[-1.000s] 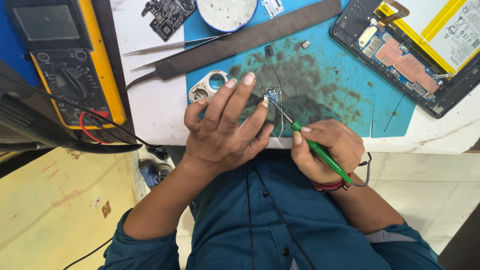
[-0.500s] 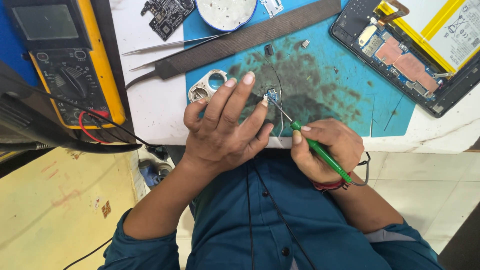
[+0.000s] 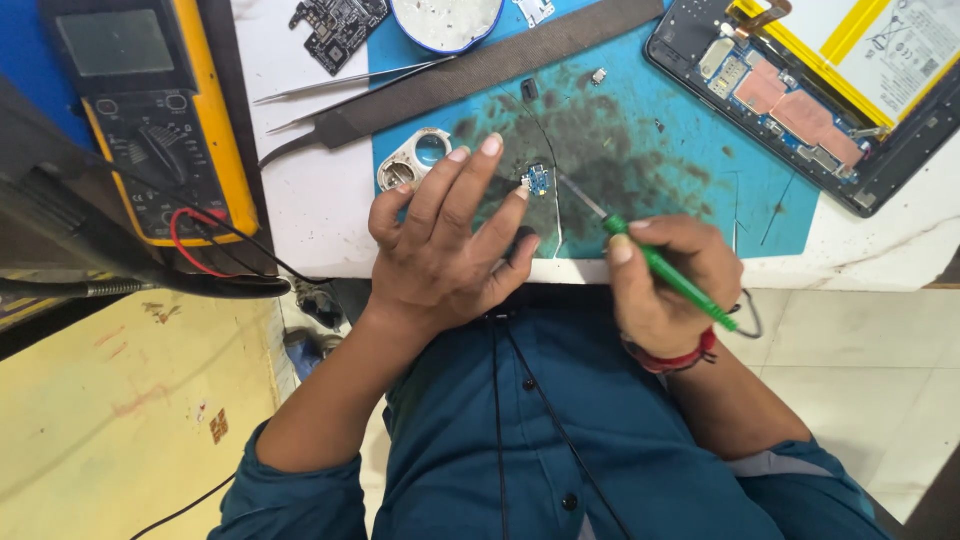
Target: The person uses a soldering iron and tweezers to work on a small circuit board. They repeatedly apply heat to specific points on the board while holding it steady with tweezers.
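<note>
My left hand [image 3: 445, 245] rests on the stained blue mat [image 3: 690, 190] with fingers spread, one fingertip pressing beside a tiny blue circuit board [image 3: 537, 180]. In my right hand [image 3: 665, 280] I hold a green-handled thin tool [image 3: 660, 265] like a pen. Its metal tip reaches up and left to the small board. A thin wire runs across the mat near the board.
A yellow multimeter [image 3: 160, 110] with red and black leads lies at the left. An opened tablet [image 3: 820, 90] sits top right. Tweezers [image 3: 350, 85], a dark strip [image 3: 480, 70], a round dish [image 3: 445, 20], a black circuit board [image 3: 335, 25] and a metal camera frame [image 3: 412, 160] lie beyond my hands.
</note>
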